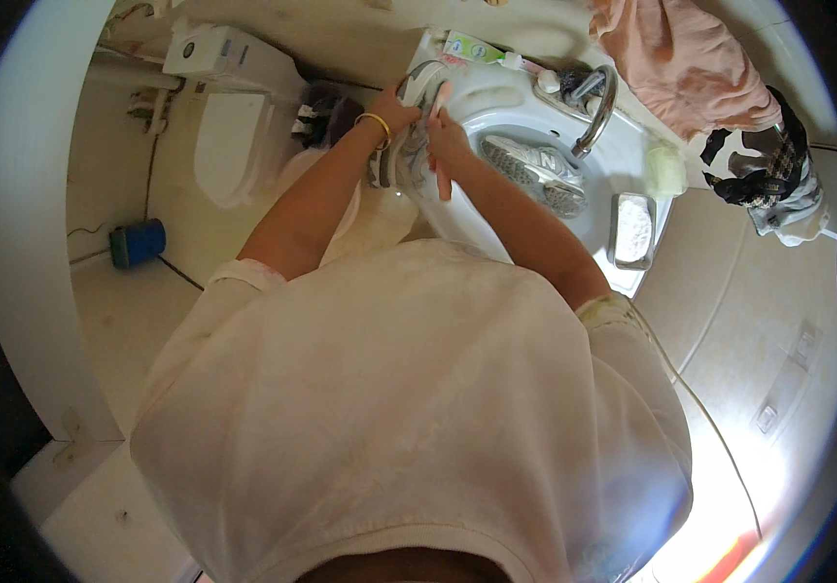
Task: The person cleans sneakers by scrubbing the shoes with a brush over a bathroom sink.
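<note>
My left hand [396, 112], with a yellow bangle at the wrist, grips a grey sneaker [421, 82] at the left edge of the white washbasin [467, 219]. My right hand [450, 144] is closed around a salmon-pink brush [444, 185], held against the side of that sneaker; its bristles are hidden. Another grey-and-white sneaker [525, 160] lies in the basin bowl, partly in water, below the curved metal faucet [598, 112].
A soap dish [632, 231] with a white block sits at the basin's right. Toothpaste boxes [472, 47] line the back ledge. Left stands a white toilet [232, 146], with a blue box [137, 243] on the floor. A peach cloth [681, 68] hangs at the upper right.
</note>
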### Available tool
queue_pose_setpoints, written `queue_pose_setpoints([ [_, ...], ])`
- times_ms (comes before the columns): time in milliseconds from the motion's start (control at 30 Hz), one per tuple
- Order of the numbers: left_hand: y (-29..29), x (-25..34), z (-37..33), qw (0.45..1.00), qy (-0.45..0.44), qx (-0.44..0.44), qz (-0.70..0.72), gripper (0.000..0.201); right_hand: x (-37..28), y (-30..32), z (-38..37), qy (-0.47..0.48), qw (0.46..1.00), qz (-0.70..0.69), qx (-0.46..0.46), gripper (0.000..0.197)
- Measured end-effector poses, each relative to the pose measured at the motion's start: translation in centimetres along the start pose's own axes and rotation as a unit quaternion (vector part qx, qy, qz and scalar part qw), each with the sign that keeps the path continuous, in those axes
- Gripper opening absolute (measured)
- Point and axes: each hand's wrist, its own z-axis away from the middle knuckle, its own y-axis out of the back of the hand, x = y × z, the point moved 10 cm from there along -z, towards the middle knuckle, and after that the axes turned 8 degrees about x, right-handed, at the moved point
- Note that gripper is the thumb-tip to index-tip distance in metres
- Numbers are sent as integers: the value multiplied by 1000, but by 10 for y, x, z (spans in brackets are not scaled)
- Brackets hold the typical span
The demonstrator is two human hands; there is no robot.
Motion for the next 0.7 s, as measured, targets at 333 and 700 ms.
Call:
queue_pose_setpoints([
  [333, -8, 17, -4, 999, -13, -41, 28, 82, 32, 11, -45, 189, 975, 92, 75, 51],
  [700, -4, 6, -1, 998, 1, -49, 38, 84, -11, 19, -5, -45, 998, 30, 32, 54],
])
